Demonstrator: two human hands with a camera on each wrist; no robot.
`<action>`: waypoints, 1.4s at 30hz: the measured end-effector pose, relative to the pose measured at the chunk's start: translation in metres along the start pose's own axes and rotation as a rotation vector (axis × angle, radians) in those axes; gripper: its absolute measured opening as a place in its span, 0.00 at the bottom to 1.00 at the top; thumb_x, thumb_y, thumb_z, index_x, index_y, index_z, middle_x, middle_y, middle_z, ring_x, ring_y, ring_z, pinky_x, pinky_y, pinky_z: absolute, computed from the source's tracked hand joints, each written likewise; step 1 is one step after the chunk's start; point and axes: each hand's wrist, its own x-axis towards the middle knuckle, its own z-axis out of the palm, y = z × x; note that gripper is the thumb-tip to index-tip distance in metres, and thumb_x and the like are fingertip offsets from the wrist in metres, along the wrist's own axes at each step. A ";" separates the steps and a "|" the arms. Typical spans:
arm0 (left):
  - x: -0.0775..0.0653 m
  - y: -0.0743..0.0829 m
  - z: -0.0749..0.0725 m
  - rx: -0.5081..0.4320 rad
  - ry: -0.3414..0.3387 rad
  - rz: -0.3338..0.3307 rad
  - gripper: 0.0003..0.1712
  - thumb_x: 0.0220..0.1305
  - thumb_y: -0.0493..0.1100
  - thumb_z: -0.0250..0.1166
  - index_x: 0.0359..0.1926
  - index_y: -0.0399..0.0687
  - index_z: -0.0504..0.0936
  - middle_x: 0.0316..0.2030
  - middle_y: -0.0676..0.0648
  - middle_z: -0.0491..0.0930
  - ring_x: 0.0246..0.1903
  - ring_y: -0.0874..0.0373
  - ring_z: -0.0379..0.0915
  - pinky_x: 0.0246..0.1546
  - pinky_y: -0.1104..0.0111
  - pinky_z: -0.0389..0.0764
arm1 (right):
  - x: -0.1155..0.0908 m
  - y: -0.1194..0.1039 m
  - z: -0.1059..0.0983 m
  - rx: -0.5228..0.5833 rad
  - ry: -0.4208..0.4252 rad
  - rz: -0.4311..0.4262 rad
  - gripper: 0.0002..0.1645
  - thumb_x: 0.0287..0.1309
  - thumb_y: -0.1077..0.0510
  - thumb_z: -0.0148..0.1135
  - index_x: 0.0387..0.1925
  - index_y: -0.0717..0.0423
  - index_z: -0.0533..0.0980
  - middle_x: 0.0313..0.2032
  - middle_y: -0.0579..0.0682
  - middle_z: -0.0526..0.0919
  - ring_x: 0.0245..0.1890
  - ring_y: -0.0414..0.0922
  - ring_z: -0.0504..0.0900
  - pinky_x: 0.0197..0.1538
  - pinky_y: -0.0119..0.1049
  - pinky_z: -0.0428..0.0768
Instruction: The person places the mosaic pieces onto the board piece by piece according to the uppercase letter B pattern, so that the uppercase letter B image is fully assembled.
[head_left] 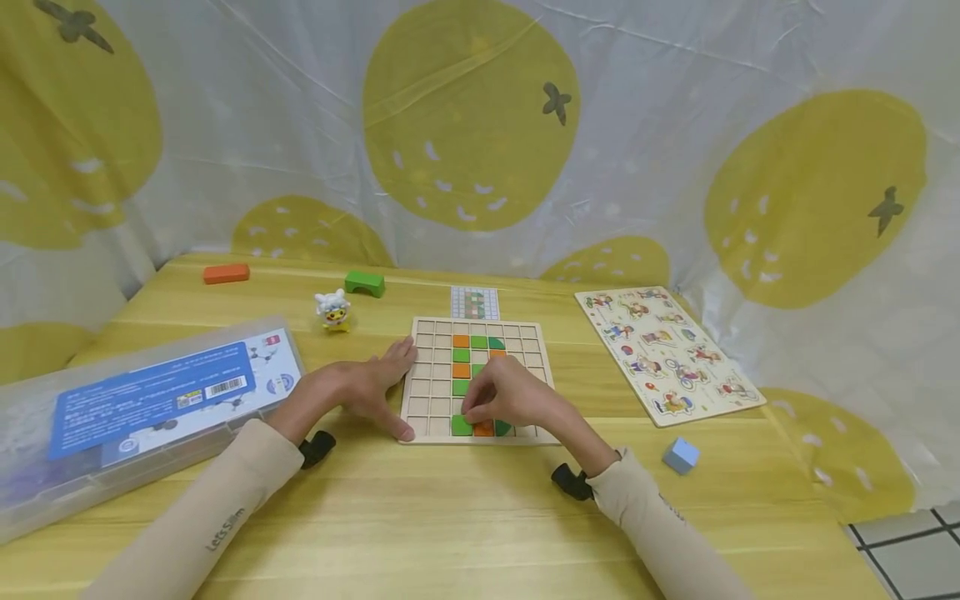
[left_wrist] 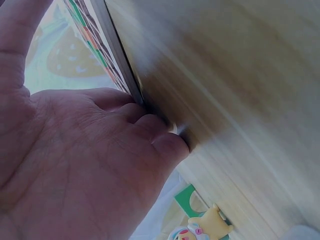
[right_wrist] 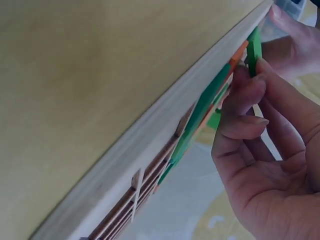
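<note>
A wooden grid board (head_left: 440, 406) lies on the table, with orange and green tiles in its middle columns. My right hand (head_left: 513, 392) is over its lower part. Thumb and forefinger pinch a green square tile (right_wrist: 254, 50), which is raised at a tilt from the board in the right wrist view. Beside that tile lies an orange tile (head_left: 483, 428) in the bottom row. Along the board's left edge rests my left hand (head_left: 372, 387), thumb and fingers spread and touching the frame. The right hand hides some middle cells.
A small pattern card (head_left: 475, 303) lies behind the board. On the left are a clear plastic case (head_left: 150, 400), a small figurine (head_left: 332, 311), a green arch block (head_left: 365, 283) and an orange block (head_left: 227, 273). To the right are a picture puzzle board (head_left: 667, 354) and a blue block (head_left: 681, 456).
</note>
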 end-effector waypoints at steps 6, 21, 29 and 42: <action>0.000 0.003 -0.001 -0.008 -0.006 -0.007 0.80 0.58 0.63 0.82 0.86 0.32 0.35 0.85 0.32 0.23 0.84 0.33 0.22 0.82 0.37 0.39 | 0.000 0.004 0.003 0.012 0.017 0.032 0.03 0.59 0.68 0.79 0.31 0.60 0.91 0.28 0.45 0.91 0.27 0.35 0.86 0.35 0.29 0.85; -0.005 -0.001 -0.002 -0.019 -0.016 0.013 0.83 0.55 0.68 0.82 0.85 0.31 0.35 0.85 0.31 0.23 0.84 0.33 0.21 0.81 0.36 0.37 | -0.007 0.011 -0.010 0.042 0.000 -0.075 0.03 0.60 0.66 0.80 0.33 0.59 0.90 0.30 0.45 0.91 0.30 0.36 0.87 0.39 0.31 0.88; -0.001 0.003 -0.002 0.007 -0.009 -0.003 0.80 0.58 0.64 0.82 0.86 0.32 0.35 0.85 0.32 0.23 0.85 0.34 0.22 0.82 0.37 0.40 | -0.065 0.069 -0.064 0.069 -0.025 0.000 0.07 0.56 0.68 0.81 0.35 0.61 0.88 0.30 0.46 0.88 0.30 0.41 0.82 0.36 0.33 0.84; 0.001 0.002 0.000 -0.002 -0.006 -0.002 0.79 0.59 0.62 0.82 0.85 0.31 0.36 0.85 0.32 0.24 0.85 0.34 0.23 0.82 0.37 0.40 | -0.083 0.096 -0.073 0.025 -0.006 0.191 0.14 0.46 0.67 0.87 0.33 0.60 0.87 0.28 0.48 0.85 0.29 0.44 0.79 0.34 0.31 0.80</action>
